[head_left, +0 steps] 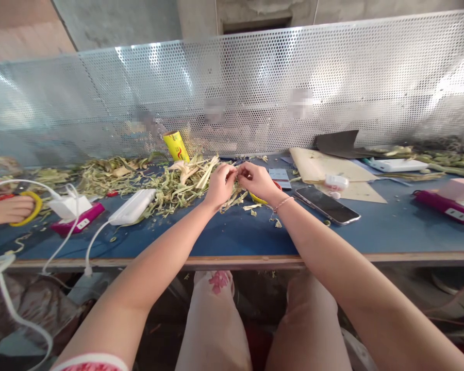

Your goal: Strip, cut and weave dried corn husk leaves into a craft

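Note:
My left hand [221,184] and my right hand [254,179] meet above the blue table [232,234], thumbs and fingertips pinched close together. What they hold between them is too small and hidden to make out. A heap of dry, pale green plant strips [170,190] lies just left of my left hand, with loose bits scattered below both hands. Under my right wrist shows a yellow and red tool handle [258,199], mostly covered. A black phone [327,204] lies right of my right wrist.
A yellow tube [176,146] stands behind the heap, before a perforated metal screen [255,77]. Left are a white power bank [133,207], a purple power strip [77,219] with cables, and another person's hand [7,210] with yellow-and-red scissors. Cardboard [313,167] lies right.

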Tool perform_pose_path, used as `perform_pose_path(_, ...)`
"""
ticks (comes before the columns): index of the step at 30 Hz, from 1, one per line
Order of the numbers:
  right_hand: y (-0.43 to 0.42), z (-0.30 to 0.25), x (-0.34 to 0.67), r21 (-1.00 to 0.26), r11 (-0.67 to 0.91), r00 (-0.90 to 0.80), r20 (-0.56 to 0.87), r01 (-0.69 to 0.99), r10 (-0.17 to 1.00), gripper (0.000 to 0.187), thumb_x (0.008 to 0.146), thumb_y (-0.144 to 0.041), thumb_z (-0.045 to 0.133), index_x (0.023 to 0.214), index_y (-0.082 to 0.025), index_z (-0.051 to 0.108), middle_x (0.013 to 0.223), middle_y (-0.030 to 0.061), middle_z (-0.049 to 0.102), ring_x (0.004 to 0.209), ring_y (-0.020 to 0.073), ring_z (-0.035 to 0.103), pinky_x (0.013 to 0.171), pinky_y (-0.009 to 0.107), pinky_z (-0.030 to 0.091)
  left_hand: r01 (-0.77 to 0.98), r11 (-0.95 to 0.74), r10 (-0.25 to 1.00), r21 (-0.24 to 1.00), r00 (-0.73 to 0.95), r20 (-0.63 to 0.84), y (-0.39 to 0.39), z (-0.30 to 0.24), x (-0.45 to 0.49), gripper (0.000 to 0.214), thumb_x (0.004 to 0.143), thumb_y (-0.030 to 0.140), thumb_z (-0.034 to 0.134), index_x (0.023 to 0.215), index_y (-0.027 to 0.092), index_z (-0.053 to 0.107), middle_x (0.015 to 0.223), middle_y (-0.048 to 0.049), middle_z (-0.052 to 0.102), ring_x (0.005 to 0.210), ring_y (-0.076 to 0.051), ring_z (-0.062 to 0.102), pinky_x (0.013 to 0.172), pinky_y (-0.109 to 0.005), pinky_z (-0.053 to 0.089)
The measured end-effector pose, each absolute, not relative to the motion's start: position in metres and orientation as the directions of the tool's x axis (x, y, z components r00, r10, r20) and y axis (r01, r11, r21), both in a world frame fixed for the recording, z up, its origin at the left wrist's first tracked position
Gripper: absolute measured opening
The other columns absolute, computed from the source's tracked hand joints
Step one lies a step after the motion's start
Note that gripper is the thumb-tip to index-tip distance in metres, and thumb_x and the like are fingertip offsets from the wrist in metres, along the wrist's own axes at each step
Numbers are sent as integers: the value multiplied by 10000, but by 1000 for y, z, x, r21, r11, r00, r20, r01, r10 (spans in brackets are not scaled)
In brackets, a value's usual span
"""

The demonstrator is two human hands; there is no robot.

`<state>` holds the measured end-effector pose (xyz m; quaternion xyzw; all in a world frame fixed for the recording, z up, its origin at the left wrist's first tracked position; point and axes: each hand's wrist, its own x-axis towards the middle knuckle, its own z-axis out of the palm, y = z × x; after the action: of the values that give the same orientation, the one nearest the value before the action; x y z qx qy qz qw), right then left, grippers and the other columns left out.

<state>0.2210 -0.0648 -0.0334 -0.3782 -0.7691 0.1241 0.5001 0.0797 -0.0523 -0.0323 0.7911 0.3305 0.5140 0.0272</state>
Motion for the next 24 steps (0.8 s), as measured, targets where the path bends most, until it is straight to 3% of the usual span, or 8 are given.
perform_pose_path(7, -54, -36, 227, -641, 677, -269, 623, 361, 734, 128, 721, -212, 431, 792, -187, 534, 681, -1, 578, 646, 136, 546, 660, 266, 423, 431, -705, 673, 563, 157, 723, -49, -32, 78, 82, 759, 169, 488, 681, 191, 475, 671, 1, 520, 655, -118, 489, 653, -247, 407)
perform_pose_path(15, -54, -38, 225, -497, 714, -310, 667, 494, 678, 45, 754, -184, 439, 738, -187, 481, 673, 5, 532, 620, 127, 483, 621, 246, 380, 255, -546, 834, 798, 75, 547, -50, -31, 79, 86, 728, 167, 503, 651, 178, 466, 608, 29, 483, 598, -99, 459, 630, -234, 384)
perform_pose_path(21, -56, -38, 220, -298, 827, -431, 740, 477, 516, 120, 774, -151, 387, 664, -191, 413, 721, 28, 441, 705, 149, 441, 675, 274, 372, 194, -473, 878, 860, 20, 478, -49, -32, 80, 124, 707, 154, 467, 598, 179, 414, 579, 35, 425, 590, -99, 434, 610, -227, 364)
perform_pose_path(24, -56, -38, 219, -294, 827, -433, 741, 478, 514, 153, 764, -156, 406, 617, -192, 384, 715, 18, 398, 683, 139, 420, 668, 269, 363, 165, -444, 891, 881, -28, 454, -47, -34, 80, 133, 717, 172, 470, 598, 183, 412, 576, 31, 442, 590, -104, 444, 612, -233, 365)
